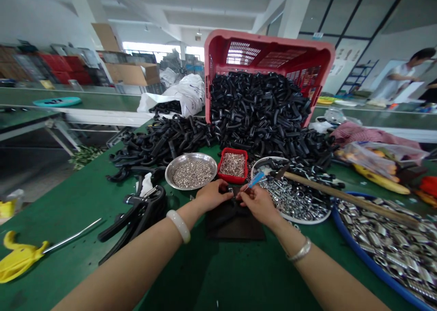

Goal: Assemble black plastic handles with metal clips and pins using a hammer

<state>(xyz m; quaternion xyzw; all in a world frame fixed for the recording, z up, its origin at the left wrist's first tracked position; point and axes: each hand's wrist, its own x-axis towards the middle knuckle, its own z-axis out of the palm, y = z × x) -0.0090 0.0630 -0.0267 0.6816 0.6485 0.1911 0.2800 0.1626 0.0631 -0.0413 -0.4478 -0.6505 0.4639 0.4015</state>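
Note:
Over a dark flat board (235,231) my left hand (213,196) is closed, its fingertips pinching a black plastic handle part (231,207) that lies on the board. My right hand (258,203) meets it from the other side, thumb and fingers pinched together by the part; what they hold is too small to make out. A blue strip (256,179) shows just above the right fingers, and I cannot tell whether they touch it. Just beyond the hands are a red tray (221,175) of small pins and a metal bowl (167,176) of tiny metal pieces.
A red crate (269,40) tipped on its side spills black parts (259,101). A wooden-handled hammer (341,195) lies across a white basin (312,221) and a blue basin (355,247) of metal parts. Left are black clamp-like pieces (136,215) and a yellow-handled rod (71,236). Another person (396,81) stands far right.

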